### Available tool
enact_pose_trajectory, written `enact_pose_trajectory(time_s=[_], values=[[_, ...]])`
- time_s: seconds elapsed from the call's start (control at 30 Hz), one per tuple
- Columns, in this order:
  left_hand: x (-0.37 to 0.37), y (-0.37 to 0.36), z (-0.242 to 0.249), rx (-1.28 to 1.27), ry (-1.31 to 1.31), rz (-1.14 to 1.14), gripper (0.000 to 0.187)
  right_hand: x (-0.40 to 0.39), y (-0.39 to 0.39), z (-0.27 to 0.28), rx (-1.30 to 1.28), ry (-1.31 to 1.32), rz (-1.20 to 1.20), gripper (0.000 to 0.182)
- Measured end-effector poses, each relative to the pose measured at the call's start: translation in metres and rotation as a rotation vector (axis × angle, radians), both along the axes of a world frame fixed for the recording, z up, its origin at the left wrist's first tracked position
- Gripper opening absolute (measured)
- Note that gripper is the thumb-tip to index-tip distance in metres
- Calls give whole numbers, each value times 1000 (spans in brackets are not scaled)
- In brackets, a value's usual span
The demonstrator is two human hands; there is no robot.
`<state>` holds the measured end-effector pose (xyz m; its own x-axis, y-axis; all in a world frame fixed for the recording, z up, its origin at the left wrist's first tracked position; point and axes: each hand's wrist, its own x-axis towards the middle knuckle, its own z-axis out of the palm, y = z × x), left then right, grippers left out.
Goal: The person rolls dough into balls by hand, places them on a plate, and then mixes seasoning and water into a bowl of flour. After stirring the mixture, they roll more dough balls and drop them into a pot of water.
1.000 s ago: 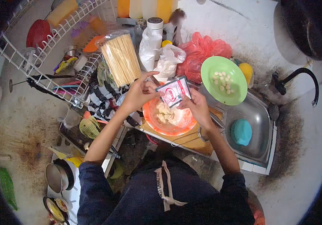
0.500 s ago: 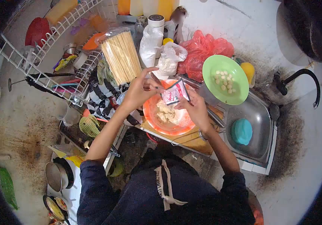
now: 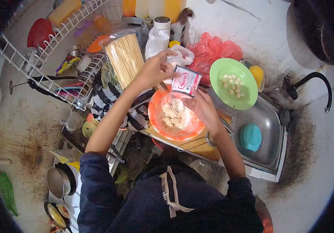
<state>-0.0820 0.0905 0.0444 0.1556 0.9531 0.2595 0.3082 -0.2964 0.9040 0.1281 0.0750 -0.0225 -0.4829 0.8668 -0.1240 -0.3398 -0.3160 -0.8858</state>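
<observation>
Left hand [image 3: 157, 72] pinching sachet [image 3: 187, 80] at left edge; right hand [image 3: 202, 105] gripping its lower edge. Sachet above far rim of bowl [image 3: 155, 118]. Best handled, I'd judge, upright, unsqueezed.

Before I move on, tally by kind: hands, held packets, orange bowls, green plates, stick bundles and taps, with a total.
Left hand and right hand: 2
Held packet: 1
Orange bowl: 1
Green plate: 1
Stick bundle: 1
Black tap: 1
Total: 7
</observation>
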Motion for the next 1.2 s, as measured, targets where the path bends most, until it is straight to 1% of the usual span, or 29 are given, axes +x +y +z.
enact_pose_trajectory(time_s=[0.03, 0.07, 0.1, 0.13, 0.2, 0.23, 0.27, 0.33, 0.37, 0.5, 0.57, 0.6, 0.67, 0.7, 0.77, 0.8, 0.83, 0.87, 0.93, 0.97, 1.0, 1.03, 1.07, 1.1, 1.13, 1.17, 1.2], values=[[-2, 7, 11, 29, 85, -43, 52, 0, 0, 0, -30, 66, 30, 37], [-5, 16, 20, 59, 170, -86, 48, 2, 0, 3, -27, 67, 30, 37], [-8, 24, 26, 49, 234, -45, 32, 4, -1, 8, -31, 86, 59, 39], [-14, 35, 30, 52, 235, -47, 32, 7, -2, 12, -36, 103, 88, 41], [-25, 50, 37, 318, 406, -29, 25, 14, -3, 17, -29, 86, 88, 42], [-26, 48, 46, 311, 431, -6, 21, 18, -4, 19, -26, 69, 91, 42], [-30, 52, 46, 312, 432, -9, 21, 22, -4, 21, -25, 70, 88, 42], [-41, 63, 48, 366, 614, -10, 22, 29, -5, 24, -29, 79, 99, 39], [-44, 65, 46, 336, 618, -16, 22, 31, -5, 24, -30, 81, 95, 39], [-64, 84, 12, 295, 714, -2, 21, 34, -8, 25, -46, 100, 69, 36], [-70, 91, -8, 325, 804, -81, 19, 35, -9, 24, -57, 119, 70, 34], [-70, 94, -17, 325, 804, -83, 19, 35, -9, 23, -78, 122, 70, 33], [-65, 89, -27, 336, 811, -159, 18, 36, -9, 21, -106, 125, 67, 32], [-63, 87, -31, 266, 870, -215, 16, 35, -9, 20, -96, 105, 62, 31], [-61, 85, -53, 250, 891, -248, 18, 35, -8, 18, -92, 82, 57, 30], [-60, 85, -63, 238, 916, -279, 21, 34, -8, 18, 41, -65, 71, 29], [-62, 83, -68, 195, 899, -370, 29, 32, -6, 18, 175, -212, 85, 29], [-65, 82, -72, 191, 897, -372, 29, 27, -3, 15, 170, -212, 86, 29], [-69, 74, -80, 338, 777, -302, 34, 10, 4, 7, 638, -511, 89, 30], [-68, 62, -68, 331, 778, -304, 34, 0, 8, 8, 710, -666, 78, 33], [-71, 49, -52, 287, 666, -163, 36, -12, 11, 11, 704, -662, 81, 33], [-72, 34, -39, 243, 555, -23, 38, -27, 15, 14, 907, -778, 30, 33], [-70, 21, -37, 237, 561, -22, 38, -39, 18, 15, 1112, -891, -25, 33], [-66, 6, -36, 258, 179, 151, 41, -50, 23, 13, 1110, -883, -22, 33], [-60, -12, -36, 274, -204, 321, 45, -60, 28, 7, 1186, -917, -35, 31], [-43, -37, -34, 223, -344, 416, 48, -67, 32, 4, 1264, -951, -47, 30], [-21, -63, -36, 172, -486, 513, 52, -69, 36, 2, 1267, -944, -39, 30]])
